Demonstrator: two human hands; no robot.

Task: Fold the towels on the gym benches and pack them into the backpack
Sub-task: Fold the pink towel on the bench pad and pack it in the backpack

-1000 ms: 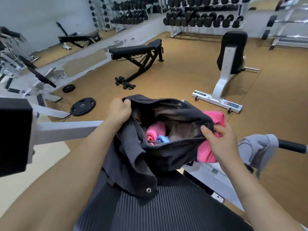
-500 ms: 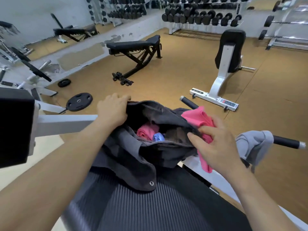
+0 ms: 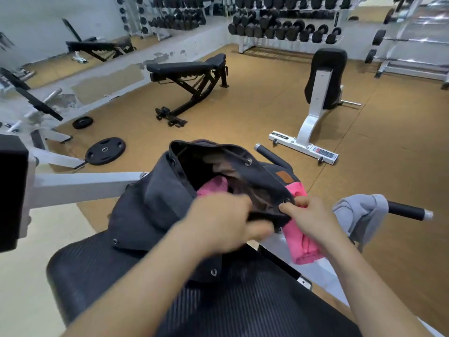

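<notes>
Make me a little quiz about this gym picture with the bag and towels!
1. True or false: the backpack is closed up.
2. What colour is the draped towel on the bar? A grey, B green, C yellow.
3. Fill in: the packed towel showing inside the backpack is ___.
Key: 1 false; 2 A; 3 pink.

Dark grey backpack [image 3: 155,205] with tan patch [image 3: 282,176], bright pink towel [image 3: 301,237], second pink towel inside [image 3: 213,187], pale grey cloth [image 3: 359,212], black ribbed worktop [image 3: 243,300], ochre floor [image 3: 267,98], black dumbbells [image 3: 286,30], white frame [image 3: 82,184]
</notes>
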